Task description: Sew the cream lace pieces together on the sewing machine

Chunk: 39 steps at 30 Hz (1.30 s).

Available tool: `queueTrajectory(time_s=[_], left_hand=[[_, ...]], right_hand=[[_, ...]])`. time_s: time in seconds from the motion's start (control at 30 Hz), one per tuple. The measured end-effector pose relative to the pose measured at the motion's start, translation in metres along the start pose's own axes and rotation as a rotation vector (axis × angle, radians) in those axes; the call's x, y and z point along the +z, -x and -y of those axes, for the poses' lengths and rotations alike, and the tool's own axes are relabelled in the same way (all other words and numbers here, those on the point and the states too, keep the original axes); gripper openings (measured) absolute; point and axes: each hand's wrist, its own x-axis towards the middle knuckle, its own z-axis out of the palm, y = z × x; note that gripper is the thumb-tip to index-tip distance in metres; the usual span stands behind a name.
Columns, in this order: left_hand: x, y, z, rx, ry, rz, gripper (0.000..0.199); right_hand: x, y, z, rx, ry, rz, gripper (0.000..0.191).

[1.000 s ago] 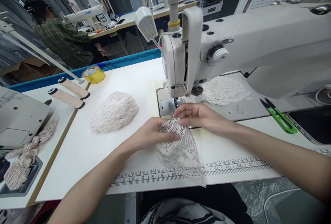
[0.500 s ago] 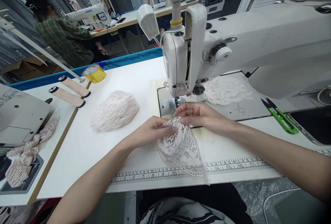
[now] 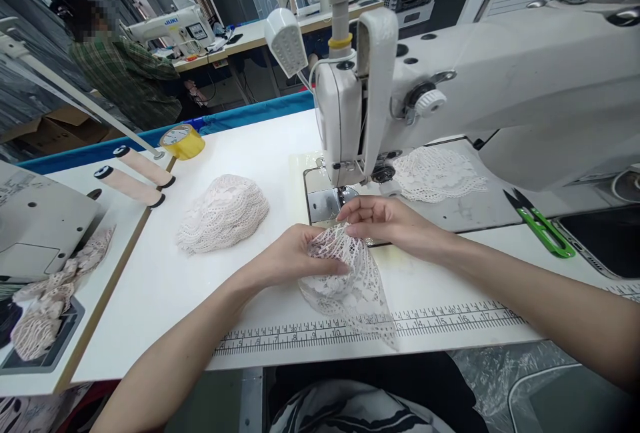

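Note:
A piece of white lace (image 3: 350, 293) hangs from both hands over the table's front edge ruler, just before the sewing machine (image 3: 345, 119). My left hand (image 3: 295, 256) is closed on the lace's left side, its thumb lying across the front. With thumb and fingers pinched together, my right hand (image 3: 380, 218) grips the lace's upper edge close to the needle plate (image 3: 323, 203). The fingers behind the lace are partly hidden. To the left lies a pile of lace (image 3: 225, 213), and another lace piece (image 3: 440, 176) rests under the machine arm.
Green thread snips (image 3: 543, 226) and a phone (image 3: 607, 239) lie at the right. Yellow tape (image 3: 183, 142) and two thread spools (image 3: 131, 186) sit at the left. Another machine (image 3: 43, 219) stands at far left with lace beside it. A person in a plaid shirt (image 3: 125, 76) sits beyond.
My left thumb has slid slightly right and down across the lace. The lace's lower tip has risen a little. My right hand stays almost where it was.

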Motion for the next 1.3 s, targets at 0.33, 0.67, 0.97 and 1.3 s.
queueTrajectory(time_s=[0.33, 0.67, 0.97, 1.3], left_hand=[[-0.001, 0.0, 0.002, 0.016, -0.04, -0.008, 0.021], [0.0, 0.0, 0.004, 0.078, -0.044, -0.019, 0.018], [0.002, -0.009, 0.019, 0.667, -0.509, -0.6, 0.013], [0.001, -0.008, 0.02, 0.847, -0.591, -0.723, 0.012]], right_hand=[[0.0, 0.0, -0.004, -0.018, -0.039, -0.034, 0.023], [0.002, 0.001, -0.002, -0.079, 0.028, -0.04, 0.024], [0.025, 0.017, -0.003, -1.035, 0.846, -0.049, 0.013], [0.027, 0.025, 0.001, -1.343, 1.17, -0.07, 0.016]])
